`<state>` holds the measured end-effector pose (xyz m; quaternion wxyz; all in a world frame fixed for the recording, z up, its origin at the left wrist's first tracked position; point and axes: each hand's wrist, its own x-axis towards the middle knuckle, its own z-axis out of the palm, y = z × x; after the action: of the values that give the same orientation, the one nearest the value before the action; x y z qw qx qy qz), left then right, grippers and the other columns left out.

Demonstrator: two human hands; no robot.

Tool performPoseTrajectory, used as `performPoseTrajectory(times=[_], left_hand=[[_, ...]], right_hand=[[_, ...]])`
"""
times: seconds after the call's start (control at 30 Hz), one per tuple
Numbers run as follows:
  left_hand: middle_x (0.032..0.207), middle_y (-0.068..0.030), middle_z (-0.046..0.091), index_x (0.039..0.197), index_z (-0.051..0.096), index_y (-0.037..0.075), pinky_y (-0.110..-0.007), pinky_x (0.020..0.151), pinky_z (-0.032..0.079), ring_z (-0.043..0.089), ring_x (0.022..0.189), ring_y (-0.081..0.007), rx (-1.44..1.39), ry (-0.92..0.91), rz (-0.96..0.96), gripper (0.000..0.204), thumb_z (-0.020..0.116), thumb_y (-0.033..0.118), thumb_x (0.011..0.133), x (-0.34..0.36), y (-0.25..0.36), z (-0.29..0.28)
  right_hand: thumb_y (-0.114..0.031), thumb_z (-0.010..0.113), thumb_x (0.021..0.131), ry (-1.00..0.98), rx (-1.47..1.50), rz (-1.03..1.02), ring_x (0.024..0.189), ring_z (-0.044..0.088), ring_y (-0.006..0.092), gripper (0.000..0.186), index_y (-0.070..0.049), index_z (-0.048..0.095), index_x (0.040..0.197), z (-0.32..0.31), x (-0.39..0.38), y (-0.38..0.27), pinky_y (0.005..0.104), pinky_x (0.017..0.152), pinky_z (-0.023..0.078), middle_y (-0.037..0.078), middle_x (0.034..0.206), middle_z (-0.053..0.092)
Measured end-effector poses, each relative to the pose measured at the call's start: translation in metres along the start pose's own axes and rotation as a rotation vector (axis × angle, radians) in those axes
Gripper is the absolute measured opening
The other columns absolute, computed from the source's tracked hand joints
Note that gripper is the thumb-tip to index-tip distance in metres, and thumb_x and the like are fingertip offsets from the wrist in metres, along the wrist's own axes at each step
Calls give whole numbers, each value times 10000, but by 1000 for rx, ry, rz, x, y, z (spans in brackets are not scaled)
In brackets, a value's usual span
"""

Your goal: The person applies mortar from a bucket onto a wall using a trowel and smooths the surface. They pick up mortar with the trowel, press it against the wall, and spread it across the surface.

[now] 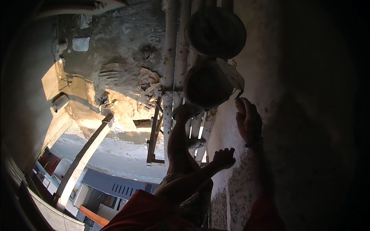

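Note:
My right hand [249, 120] is closed around the handle of a trowel [232, 75]. The trowel's blade tilts over the right rim of the nearer round bucket [208, 84], whose dark contents are hard to make out. My left hand [224, 158] is a fist, below and left of the right one, close to the wall; nothing sticks out of it. A second bucket [215, 31] stands just beyond the first. Both rest on a platform of long poles [168, 57].
One of my feet [185, 112] is by the nearer bucket; another foot [196, 143] shows on the poles. A plastered wall [266, 57] runs along the right. Far below left lie rubble-strewn ground [123, 50], a crumpled sack [148, 79] and a pillar [83, 159].

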<state>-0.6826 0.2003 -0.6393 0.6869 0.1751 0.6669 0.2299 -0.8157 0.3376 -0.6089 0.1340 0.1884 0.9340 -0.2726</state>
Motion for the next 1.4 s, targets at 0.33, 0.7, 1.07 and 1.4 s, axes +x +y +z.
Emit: performPoseTrajectory(times=[0.33,0.7,1.07,1.4], left_hand=[[1106,-170,577,1307,438,106,-518,831,454,586,1008,-354,-14,16,17,531,549,373,863,4,15,-12],[1079,-163,573,1294,440,105,-520,798,453,582,974,-353,-100,91,39,509,550,368,872,3,24,-41],[1088,-170,565,1298,426,90,-516,805,445,580,974,-352,-75,96,59,516,554,361,878,3,35,-51],[1074,-175,566,1274,439,88,-518,785,455,585,953,-370,-3,103,70,497,558,356,872,6,40,-41]], right_hand=[[-152,443,937,39,-687,-168,819,665,322,272,-98,530,1189,-36,239,19,437,690,556,161,950,631],[-293,459,947,-320,-205,-47,860,661,326,298,-85,606,1102,37,311,41,408,823,523,214,983,645],[-78,607,791,-525,711,324,457,398,93,120,-78,565,904,66,293,40,258,402,287,-7,593,431],[-38,560,788,-452,962,249,464,391,67,157,-83,529,935,85,263,59,248,398,306,-23,606,410]])
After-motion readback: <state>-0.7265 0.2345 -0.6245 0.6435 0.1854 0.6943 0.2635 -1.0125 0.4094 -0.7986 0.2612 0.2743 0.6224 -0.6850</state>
